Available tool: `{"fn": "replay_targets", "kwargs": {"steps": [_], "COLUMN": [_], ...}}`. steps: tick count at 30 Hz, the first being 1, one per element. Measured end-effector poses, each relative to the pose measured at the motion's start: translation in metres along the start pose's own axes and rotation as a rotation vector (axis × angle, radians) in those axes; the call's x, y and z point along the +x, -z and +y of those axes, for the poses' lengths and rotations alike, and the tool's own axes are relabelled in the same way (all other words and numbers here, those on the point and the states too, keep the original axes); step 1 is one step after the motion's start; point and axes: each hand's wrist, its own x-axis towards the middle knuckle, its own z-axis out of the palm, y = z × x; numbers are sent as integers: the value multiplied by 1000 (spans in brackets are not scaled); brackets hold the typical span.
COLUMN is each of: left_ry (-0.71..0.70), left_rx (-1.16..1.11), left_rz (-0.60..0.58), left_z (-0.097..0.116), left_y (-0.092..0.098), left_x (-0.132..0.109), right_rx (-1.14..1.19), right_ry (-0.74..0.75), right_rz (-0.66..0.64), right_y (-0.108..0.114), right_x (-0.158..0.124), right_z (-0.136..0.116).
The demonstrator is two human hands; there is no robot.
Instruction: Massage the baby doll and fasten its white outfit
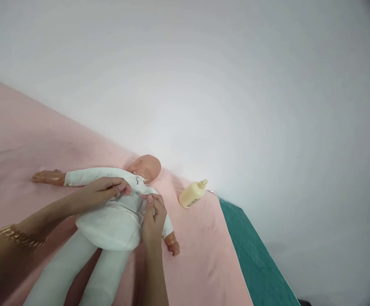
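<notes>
A baby doll [110, 227] with a white cloth body and brown plastic head and hands lies on its back on a pink sheet [204, 255]. Over its chest, my left hand [106, 191] has its fingers bent together in a pinch. Across from it, my right hand [155, 212] is closed, thumb against the fingers, by the doll's arm. Something thin and sheer seems to lie between the fingertips over the chest, but what each hand holds is too small to make out. A bracelet circles my left wrist.
A cream pump bottle [192, 194] stands on the sheet right of the doll's head. A pale wall [236, 106] rises behind. Green material [258, 250] shows beyond the sheet's right edge.
</notes>
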Motion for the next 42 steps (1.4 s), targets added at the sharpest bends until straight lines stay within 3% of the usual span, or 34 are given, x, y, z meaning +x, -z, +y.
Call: {"fn": "replay_targets", "kwargs": {"steps": [4, 9, 18, 23, 29, 42], "left_ry": [48, -98, -80, -198, -144, -106], "left_rx": [-118, 27, 81, 245, 295, 307], "left_rz": [90, 71, 71, 120, 48, 81], "left_z": [-2, 4, 0, -6, -12, -15], "left_y": [-11, -17, -19, -15, -17, -19], "left_x": [-1, -5, -2, 1, 5, 4], "right_rx": [22, -63, -158, -178, -264, -326], "right_ry": [54, 47, 66, 132, 99, 124], "right_rz": [-92, -138, -175, -146, -205, -198], "right_y": [-8, -14, -16, -16, -18, -20], "right_x": [6, 6, 9, 6, 8, 6], "right_z": [4, 7, 19, 15, 17, 18]}}
